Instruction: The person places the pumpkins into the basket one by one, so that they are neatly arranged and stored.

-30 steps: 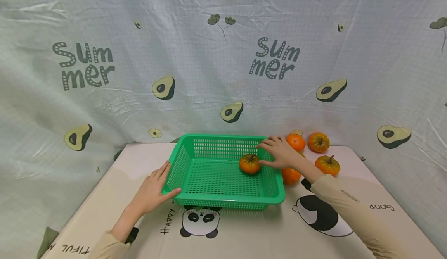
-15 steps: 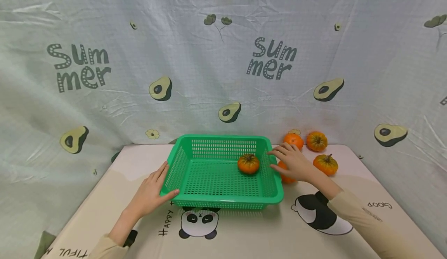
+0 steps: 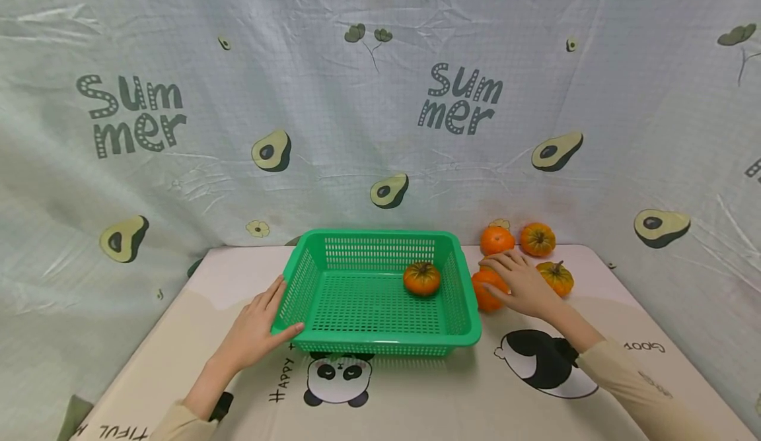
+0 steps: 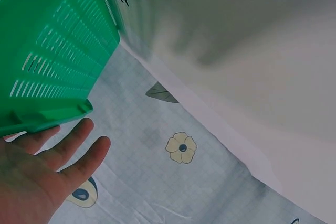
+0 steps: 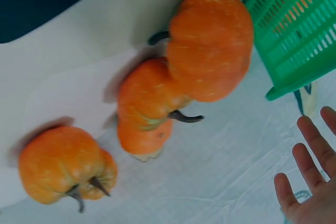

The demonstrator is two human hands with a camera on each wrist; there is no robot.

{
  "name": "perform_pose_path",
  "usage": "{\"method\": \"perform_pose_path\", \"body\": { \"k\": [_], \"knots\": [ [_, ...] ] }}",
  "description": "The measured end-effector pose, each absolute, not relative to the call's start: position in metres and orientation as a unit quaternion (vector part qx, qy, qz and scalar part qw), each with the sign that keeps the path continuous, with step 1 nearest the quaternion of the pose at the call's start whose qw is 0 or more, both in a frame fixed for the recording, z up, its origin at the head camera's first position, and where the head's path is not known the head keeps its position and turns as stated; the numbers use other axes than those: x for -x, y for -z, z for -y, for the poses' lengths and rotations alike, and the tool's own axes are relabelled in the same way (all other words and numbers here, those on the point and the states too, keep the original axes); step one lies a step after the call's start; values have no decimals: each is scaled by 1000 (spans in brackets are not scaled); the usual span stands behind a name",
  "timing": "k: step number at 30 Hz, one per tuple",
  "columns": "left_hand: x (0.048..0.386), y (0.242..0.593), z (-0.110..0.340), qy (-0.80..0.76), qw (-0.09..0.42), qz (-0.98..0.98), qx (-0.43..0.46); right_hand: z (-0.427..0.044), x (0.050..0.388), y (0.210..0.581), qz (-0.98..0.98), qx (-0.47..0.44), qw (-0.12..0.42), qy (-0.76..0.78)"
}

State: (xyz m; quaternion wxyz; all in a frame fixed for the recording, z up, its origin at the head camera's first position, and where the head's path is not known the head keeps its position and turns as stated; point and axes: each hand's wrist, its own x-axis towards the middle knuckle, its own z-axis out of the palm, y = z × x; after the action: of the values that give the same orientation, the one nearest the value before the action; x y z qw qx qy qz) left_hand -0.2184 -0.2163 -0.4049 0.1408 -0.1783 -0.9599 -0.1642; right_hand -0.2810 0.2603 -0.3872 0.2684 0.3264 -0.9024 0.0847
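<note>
A green basket (image 3: pixel 386 339) stands mid-table with one small orange pumpkin (image 3: pixel 422 279) inside, toward its right end. My left hand (image 3: pixel 255 325) rests on the basket's left rim, fingers extended; the left wrist view shows this hand (image 4: pixel 47 166) against the rim. Right of the basket, my right hand (image 3: pixel 523 286) hovers over a cluster of pumpkins, partly covering an orange one (image 3: pixel 489 290). In the right wrist view the hand (image 5: pixel 315 182) has spread fingers and nothing in it, with a large pumpkin (image 5: pixel 210 45) close to the basket (image 5: pixel 299 30).
Behind the right hand lie an orange pumpkin (image 3: pixel 497 240) and a yellowish-orange one (image 3: pixel 538 239). Another pumpkin (image 3: pixel 555 278) sits to their front right. A patterned cloth (image 3: pixel 333 131) hangs behind the table (image 3: pixel 428 401).
My right hand has moved right, from over the basket's right rim beside the pumpkin inside to above the pumpkins outside. The left hand stays on the rim.
</note>
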Motion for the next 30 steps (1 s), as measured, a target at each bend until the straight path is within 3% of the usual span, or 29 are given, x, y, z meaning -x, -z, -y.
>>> {"method": "perform_pose_path", "body": {
  "k": [17,30],
  "knots": [
    [219,408,217,166,143,960,173,-278,292,414,922,-267,263,-96],
    [218,405,216,169,142,960,175,-282,300,420,958,-198,181,-100]
  ]
}}
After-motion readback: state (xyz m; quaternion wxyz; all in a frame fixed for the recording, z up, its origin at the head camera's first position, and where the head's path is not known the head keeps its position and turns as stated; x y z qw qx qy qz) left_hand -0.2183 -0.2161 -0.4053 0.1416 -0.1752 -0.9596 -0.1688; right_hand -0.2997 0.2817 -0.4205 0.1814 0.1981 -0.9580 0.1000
